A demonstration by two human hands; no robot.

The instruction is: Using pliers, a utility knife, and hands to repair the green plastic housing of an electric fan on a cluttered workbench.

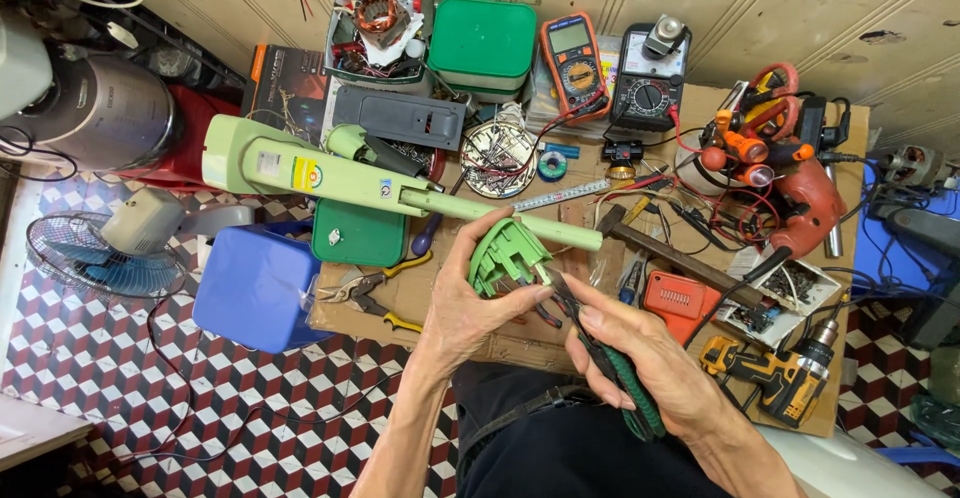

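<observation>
My left hand (470, 308) grips a small green plastic housing part (506, 255), held up above the front of the workbench. My right hand (640, 358) is closed on pliers with dark green handles (610, 363); their jaws reach the right side of the green part, near thin wires there. Just behind the part lies a long pale green fan stand column (350, 180), stretched across the bench from left to right.
The cardboard-covered bench (420, 293) is crowded: an orange multimeter (573, 58), an analog meter (648, 83), a green lidded box (482, 46), a red drill (805, 198), a yellow cordless drill (780, 373), a hammer (665, 253), yellow-handled snips (370, 293). A blue stool (255, 288) and a small fan (105, 253) stand left.
</observation>
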